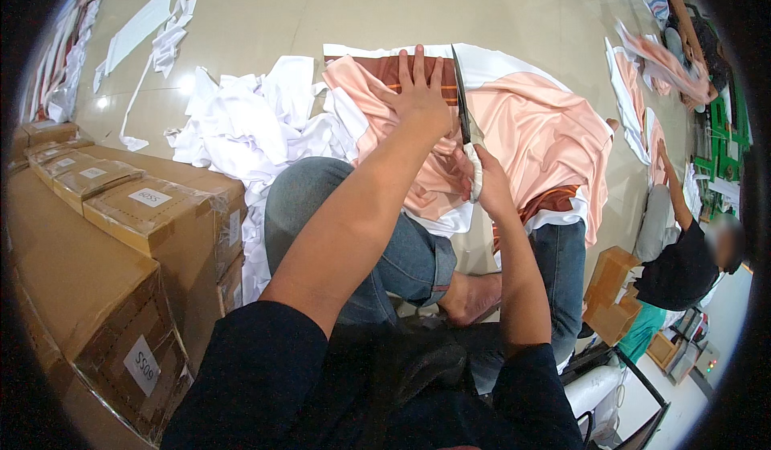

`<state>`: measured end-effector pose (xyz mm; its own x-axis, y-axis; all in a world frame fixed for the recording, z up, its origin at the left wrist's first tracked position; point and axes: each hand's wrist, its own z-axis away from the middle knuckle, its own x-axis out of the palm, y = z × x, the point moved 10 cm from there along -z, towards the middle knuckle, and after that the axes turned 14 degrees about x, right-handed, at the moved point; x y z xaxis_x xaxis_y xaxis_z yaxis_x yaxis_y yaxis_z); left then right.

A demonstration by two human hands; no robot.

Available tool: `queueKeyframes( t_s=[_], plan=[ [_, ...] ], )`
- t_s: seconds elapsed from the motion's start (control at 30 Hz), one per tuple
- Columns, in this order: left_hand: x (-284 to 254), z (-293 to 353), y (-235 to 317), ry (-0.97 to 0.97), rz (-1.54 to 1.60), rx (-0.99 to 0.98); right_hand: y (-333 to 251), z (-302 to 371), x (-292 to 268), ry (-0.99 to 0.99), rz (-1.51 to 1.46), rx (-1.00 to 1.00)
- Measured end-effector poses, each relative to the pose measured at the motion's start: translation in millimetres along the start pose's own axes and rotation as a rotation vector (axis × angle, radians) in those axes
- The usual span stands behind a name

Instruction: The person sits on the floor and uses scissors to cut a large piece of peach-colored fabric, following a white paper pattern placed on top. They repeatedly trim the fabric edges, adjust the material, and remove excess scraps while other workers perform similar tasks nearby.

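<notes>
A peach, brown and white cloth [546,128] lies spread on the floor in front of my knees. My left hand [418,88] presses flat on it, fingers apart, over the brown band. My right hand [482,178] grips the white-wrapped handle of large scissors [461,100], whose dark blades point away from me along the cloth just right of my left hand. I sit with jeans-clad legs bent, one bare foot [474,296] showing below.
A heap of white cloth scraps [249,124] lies left of the peach cloth. Taped cardboard boxes [152,217] line my left side. At the right another seated person [683,265] in dark clothes handles similar peach cloth [642,104]. Small boxes [610,293] stand near them.
</notes>
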<state>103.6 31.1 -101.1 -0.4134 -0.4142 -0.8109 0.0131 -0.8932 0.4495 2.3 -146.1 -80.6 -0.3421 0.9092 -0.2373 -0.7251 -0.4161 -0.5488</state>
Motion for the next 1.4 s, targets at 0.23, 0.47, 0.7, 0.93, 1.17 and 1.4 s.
queueKeyframes(
  t_s=[0.23, 0.47, 0.7, 0.93, 1.17, 1.4],
  plan=[
    [-11.7, 6.3, 2.5, -0.038, 0.017, -0.009, -7.4, -6.3, 12.4, 0.052, -0.043, -0.078],
    [-22.8, 11.4, 5.3, -0.163, 0.11, -0.032, -4.0, -6.4, 35.0, 0.05, -0.198, -0.034],
    [-28.8, 9.7, 1.0, -0.159, 0.151, -0.018, -9.9, -4.7, 51.2, 0.075, -0.217, -0.041],
    [-29.1, 6.8, 2.1, -0.125, 0.159, -0.019, -16.7, -16.4, 38.3, 0.012, -0.224, -0.009],
    [-35.0, 4.1, 2.5, -0.01, 0.107, 0.035, -34.2, -43.4, 2.6, 0.137, 0.09, -0.102],
    [-48.0, 10.3, 11.1, 0.127, -0.119, -0.148, 24.6, -19.4, -86.1, 0.25, -0.168, -0.014]
  ],
)
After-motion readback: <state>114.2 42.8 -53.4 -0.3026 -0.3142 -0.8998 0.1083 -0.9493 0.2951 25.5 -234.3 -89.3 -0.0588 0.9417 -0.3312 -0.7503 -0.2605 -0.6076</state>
